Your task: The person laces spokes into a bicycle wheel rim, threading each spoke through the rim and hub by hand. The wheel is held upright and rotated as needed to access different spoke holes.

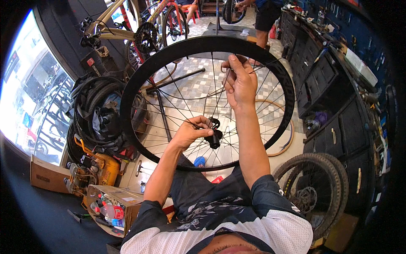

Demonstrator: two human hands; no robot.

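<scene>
A black bicycle wheel is tilted up in front of me, with many thin spokes and a black hub. My left hand is closed on the hub, thumb across its upper part, low in the wheel's middle. My right hand is raised inside the upper right of the rim, fingers curled and thumb up among the spokes; what they pinch is too thin to make out. My legs in dark clothing are below the wheel, with a blue slipper showing between spokes.
Bicycles, piled tyres, a yellow compressor and a box of bottles line the left. Dark tool drawers and leaning wheels stand right. Another person stands beyond the wheel; someone sits farther back.
</scene>
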